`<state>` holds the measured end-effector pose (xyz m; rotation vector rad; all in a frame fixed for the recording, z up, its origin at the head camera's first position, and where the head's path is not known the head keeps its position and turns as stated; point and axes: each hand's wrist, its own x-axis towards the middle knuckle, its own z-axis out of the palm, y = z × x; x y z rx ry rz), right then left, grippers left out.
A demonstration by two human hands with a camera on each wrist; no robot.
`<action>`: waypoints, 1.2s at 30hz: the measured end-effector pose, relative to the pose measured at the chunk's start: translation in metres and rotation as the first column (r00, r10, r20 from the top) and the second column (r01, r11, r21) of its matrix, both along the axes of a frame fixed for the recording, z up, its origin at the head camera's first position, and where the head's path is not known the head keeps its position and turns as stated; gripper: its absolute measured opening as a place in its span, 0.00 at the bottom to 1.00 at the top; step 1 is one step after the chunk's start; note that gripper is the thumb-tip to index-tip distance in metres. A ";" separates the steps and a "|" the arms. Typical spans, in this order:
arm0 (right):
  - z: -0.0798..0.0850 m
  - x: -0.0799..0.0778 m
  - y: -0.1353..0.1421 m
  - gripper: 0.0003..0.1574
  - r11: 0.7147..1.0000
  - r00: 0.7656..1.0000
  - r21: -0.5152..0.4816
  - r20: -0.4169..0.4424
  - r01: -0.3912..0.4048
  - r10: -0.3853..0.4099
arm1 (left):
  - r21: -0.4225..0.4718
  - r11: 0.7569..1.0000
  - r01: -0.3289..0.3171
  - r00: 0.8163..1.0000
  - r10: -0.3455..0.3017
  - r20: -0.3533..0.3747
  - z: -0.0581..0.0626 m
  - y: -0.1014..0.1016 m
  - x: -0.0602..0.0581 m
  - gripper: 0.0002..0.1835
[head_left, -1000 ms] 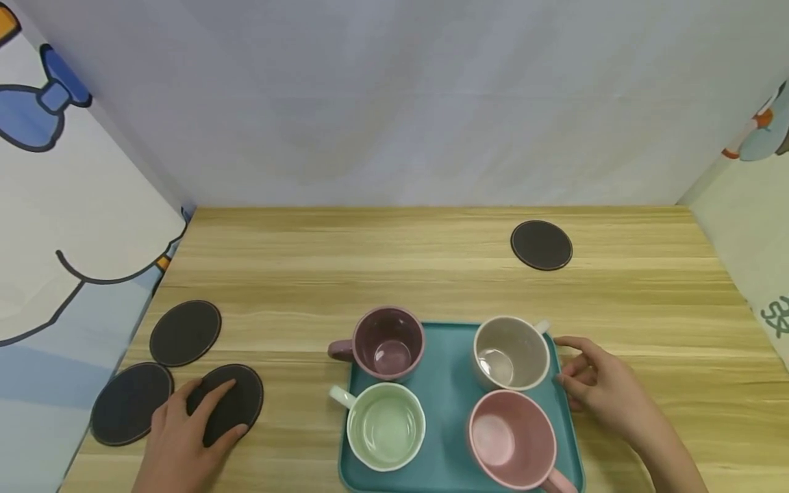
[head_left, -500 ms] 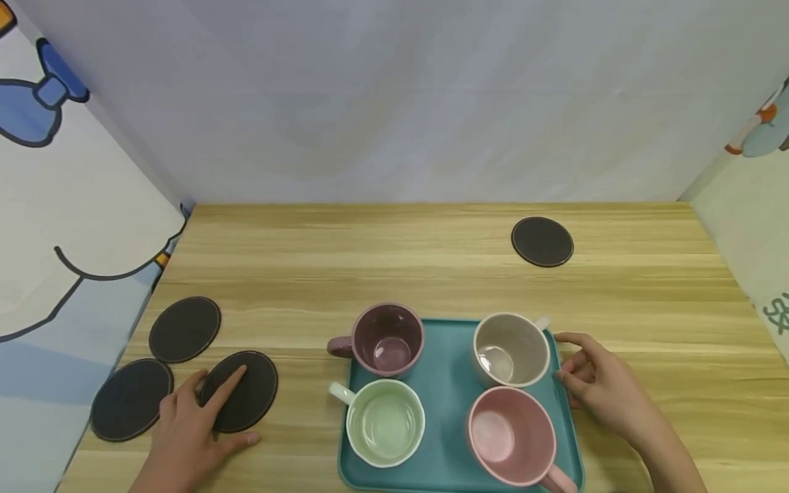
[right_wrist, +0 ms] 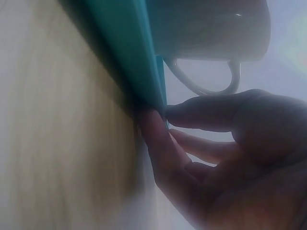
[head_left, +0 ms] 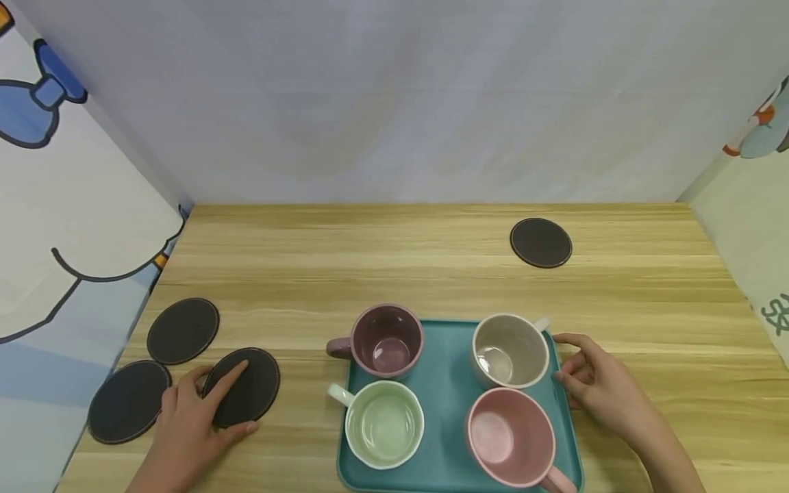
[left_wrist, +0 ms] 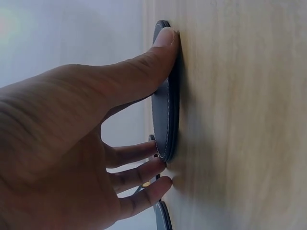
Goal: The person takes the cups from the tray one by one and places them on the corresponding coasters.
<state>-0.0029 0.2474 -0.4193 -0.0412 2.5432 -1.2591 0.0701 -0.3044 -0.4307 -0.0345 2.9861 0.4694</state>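
Wood-grain table (head_left: 431,274), pale backdrop (head_left: 394,130), left hand (head_left: 191,424) gripping coaster (head_left: 261,387), right hand (head_left: 598,383) pinching tray (head_left: 448,373)

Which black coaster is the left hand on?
The black coaster nearest the tray among the three at left; the left hand rests its fingers on it, and on no other coaster.

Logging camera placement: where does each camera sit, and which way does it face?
Head: worn on the head, facing forward and down at the table; left hand and right hand show.
Left wrist: on that wrist, facing a black coaster; left hand shows.
Right wrist: on that wrist, facing the teal tray; right hand shows.
The head and right wrist views share the tray.
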 end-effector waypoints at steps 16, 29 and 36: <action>-0.001 0.001 0.001 0.36 1.000 1.000 -0.001 -0.016 -0.004 0.004 | -0.037 0.998 0.056 0.997 -0.057 -0.046 0.005 0.006 -0.026 0.50; -0.002 0.001 0.002 0.37 1.000 1.000 -0.026 0.003 -0.002 0.002 | -0.071 0.987 0.146 0.989 -0.147 0.000 0.012 0.014 -0.062 0.47; -0.002 0.001 0.002 0.36 1.000 1.000 -0.025 0.011 0.001 0.000 | -0.052 0.982 0.184 0.983 -0.183 0.011 0.012 0.021 -0.082 0.46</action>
